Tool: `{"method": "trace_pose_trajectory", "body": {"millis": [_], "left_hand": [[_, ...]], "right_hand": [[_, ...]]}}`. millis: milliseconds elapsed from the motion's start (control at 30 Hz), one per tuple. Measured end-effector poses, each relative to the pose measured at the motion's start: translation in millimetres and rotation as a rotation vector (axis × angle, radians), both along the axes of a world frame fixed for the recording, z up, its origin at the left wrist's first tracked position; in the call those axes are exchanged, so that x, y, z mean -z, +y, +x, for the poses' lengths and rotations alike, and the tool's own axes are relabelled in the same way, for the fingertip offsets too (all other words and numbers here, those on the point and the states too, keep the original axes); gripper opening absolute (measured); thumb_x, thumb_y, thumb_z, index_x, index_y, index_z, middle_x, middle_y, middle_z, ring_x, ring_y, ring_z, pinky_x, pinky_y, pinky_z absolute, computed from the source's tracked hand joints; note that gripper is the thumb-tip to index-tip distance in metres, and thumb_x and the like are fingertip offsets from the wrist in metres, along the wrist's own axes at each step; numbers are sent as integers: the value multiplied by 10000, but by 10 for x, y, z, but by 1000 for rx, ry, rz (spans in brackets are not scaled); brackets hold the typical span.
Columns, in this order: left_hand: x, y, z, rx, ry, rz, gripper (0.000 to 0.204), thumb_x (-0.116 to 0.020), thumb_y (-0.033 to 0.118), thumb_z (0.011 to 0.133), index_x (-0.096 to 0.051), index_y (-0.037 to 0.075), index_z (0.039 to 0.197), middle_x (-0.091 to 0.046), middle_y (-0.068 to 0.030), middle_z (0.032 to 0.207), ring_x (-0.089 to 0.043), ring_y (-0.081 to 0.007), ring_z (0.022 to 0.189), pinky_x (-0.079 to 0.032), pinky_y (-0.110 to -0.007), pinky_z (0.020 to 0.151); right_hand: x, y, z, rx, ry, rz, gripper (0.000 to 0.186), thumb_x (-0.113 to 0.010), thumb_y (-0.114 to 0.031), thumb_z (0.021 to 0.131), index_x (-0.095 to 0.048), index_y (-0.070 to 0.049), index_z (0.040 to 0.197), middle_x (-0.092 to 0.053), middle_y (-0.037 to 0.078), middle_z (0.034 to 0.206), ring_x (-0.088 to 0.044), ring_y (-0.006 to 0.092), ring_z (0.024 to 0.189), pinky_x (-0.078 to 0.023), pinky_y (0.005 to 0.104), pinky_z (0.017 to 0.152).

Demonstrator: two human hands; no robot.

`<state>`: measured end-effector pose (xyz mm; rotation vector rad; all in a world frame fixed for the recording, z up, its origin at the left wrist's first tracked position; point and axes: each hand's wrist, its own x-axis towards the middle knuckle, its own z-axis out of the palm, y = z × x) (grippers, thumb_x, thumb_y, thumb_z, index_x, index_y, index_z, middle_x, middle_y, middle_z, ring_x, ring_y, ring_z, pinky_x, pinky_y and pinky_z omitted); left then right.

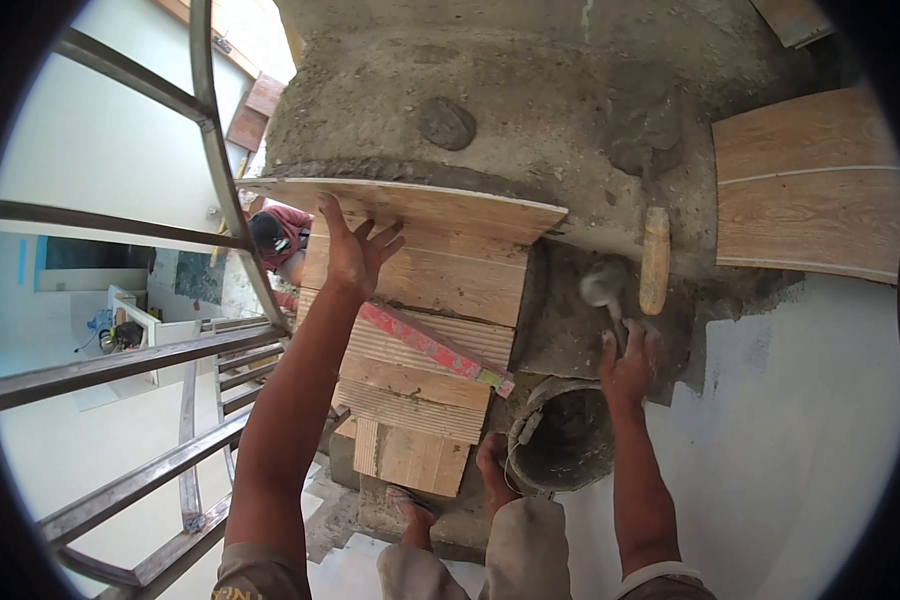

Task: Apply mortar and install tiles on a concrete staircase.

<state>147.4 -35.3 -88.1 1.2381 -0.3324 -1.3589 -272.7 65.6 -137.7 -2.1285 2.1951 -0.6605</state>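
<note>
My left hand (360, 255) has its fingers spread against the face of an upright wood-patterned tile (490, 218) along a stair step, open rather than gripping. My right hand (628, 360) is closed on the handle of a grey rubber mallet (602, 288). A trowel (655, 260) with a pale wooden handle lies just above it, its blade crusted with mortar. Below my right hand, beside my forearm, sits a mortar-coated bucket (560, 445). Laid stair tiles (420, 275) step down beneath my left hand, with a red straight bar (420, 340) lying diagonally across them.
A metal railing (100, 355) runs along the left. Behind it a person in a maroon top (285, 228) is partly visible below. More tiles (810, 215) lie at the right beside a white wall (800, 420). A mortar blob (445, 122) sits on the rough concrete (500, 70) above.
</note>
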Motion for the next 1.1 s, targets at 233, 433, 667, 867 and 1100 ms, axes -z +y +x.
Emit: {"method": "trace_pose_trajectory", "body": {"millis": [233,433,667,867,1100], "left_hand": [[-1393,282,288,33,-793,-162,753,-758,207,933,-355,21,1542,-572,-196,1358,-634,-224,1147,-559,-358,909],[-2490,-111,696,-143,-1655,-435,643,-801,207,891,-494,-8,1413,-553,-189,1357,-544,-286,1269,-474,-435,1035],[-2365,-892,960,-672,-1418,-558,816,-908,349,783,-411,-33,1306,-453,-178,1209,-514,-240,1112,-483,-344,926],[-2230,-1190,1093,-616,-780,-475,517,-887,404,800,-592,7,952,-558,-44,748,-535,-141,591,-458,-278,587],[-2129,-1425,1095,-833,-906,-346,433,-763,390,848,-608,-8,777,-497,-35,652,-448,-127,476,-346,-299,458]], "right_hand": [[-608,227,1389,-434,-311,380,481,-762,-318,847,-611,-60,1224,-598,210,1147,-622,405,1089,-554,500,846],[-327,27,2022,-605,-228,665,397,-755,-298,813,-597,-46,1076,-614,174,1034,-676,399,890,-568,501,739],[-644,61,1957,-599,-480,257,350,-777,-144,763,-542,-57,1008,-603,126,954,-671,352,830,-577,457,687],[-228,-270,2214,-456,-764,-189,450,-844,-101,736,-498,-85,1023,-586,115,924,-613,347,751,-518,436,623],[20,-680,2670,-268,-931,-380,462,-878,-114,741,-491,-80,991,-592,108,876,-616,325,770,-511,417,622]]}}
